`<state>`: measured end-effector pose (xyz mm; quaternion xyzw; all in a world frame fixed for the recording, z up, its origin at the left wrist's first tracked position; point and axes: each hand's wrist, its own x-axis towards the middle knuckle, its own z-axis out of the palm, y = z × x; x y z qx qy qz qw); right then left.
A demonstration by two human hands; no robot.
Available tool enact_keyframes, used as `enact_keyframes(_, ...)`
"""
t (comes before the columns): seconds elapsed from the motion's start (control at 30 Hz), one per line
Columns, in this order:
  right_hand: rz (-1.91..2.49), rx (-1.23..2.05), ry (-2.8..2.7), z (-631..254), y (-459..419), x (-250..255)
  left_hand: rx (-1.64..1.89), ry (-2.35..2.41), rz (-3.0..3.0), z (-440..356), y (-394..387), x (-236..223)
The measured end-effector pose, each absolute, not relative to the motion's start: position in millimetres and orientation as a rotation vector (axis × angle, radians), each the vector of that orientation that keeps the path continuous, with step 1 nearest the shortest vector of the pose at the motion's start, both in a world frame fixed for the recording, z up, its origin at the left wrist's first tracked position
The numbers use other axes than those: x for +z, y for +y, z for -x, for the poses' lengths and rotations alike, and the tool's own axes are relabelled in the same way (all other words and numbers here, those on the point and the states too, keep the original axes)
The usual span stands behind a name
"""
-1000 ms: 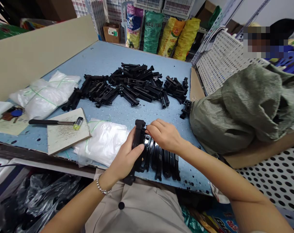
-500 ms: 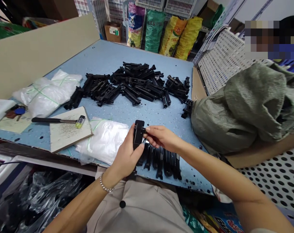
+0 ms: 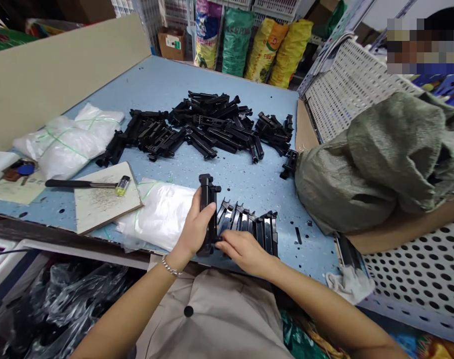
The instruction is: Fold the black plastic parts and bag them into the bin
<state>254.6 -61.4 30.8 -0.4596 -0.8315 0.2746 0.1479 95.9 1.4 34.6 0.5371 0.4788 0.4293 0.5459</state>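
Observation:
My left hand (image 3: 196, 224) is wrapped round a long black plastic part (image 3: 206, 192), held almost upright above the table's near edge. A small black knob (image 3: 217, 189) sticks out from its upper right side. Against the lower right end of this part, my right hand (image 3: 244, 251) is closed in a pinch on a small black piece (image 3: 218, 239), mostly hidden by the fingertips. Just beyond the right hand lies a row of similar black parts (image 3: 266, 229), side by side. Further back is a heap of loose black parts (image 3: 212, 122).
Left of my hands are clear plastic bags (image 3: 163, 207) and a board (image 3: 100, 212) with a black-handled tool (image 3: 72, 184). Another tied bag bundle (image 3: 68, 144) lies behind. A green-grey sack (image 3: 332, 184) and a white perforated crate (image 3: 417, 254) border the right. A person is at upper right.
My right hand has moved down from the upper right side of the black part to its lower end. A knob now shows up there at the top. The left hand has turned the part slightly.

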Motion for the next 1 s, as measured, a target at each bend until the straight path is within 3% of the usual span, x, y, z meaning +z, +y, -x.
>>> enact_keyframes(0.1,1.511,0.908,-2.216,-279.8,-80.5,27.6,0.901,1.170,-1.455,-92.4,8.6,19.0)
enact_keyframes(0.27,2.151,0.287,-1.823,-329.1,-110.9,-6.9,0.618,1.189,-1.403,-94.5,13.7,-8.5)
enact_keyframes(0.4,2.184,0.312,-1.777,-349.8,-98.2,-28.0,0.849,1.156,-1.165,-116.5,3.1,-23.2)
enact_keyframes(0.5,2.109,0.327,-1.718,-346.2,-79.9,-8.9,0.992,1.164,-1.036,-127.6,-9.1,-19.8)
enact_keyframes(0.57,1.989,0.522,-1.660,-328.1,-73.2,9.8,1.057,1.181,-0.995,-130.6,-18.0,-11.2)
enact_keyframes(0.73,1.471,1.483,-1.441,-260.2,-67.5,22.9,1.063,1.229,-1.137,-117.2,-27.1,7.7)
enact_keyframes(0.9,1.331,1.686,-1.043,-241.7,-55.0,8.8,0.956,1.588,-1.810,-64.5,-22.3,-6.7)
enact_keyframes(1.0,1.323,1.701,-0.922,-238.8,-50.9,5.5,0.671,1.764,-2.130,-39.7,-22.1,-19.6)
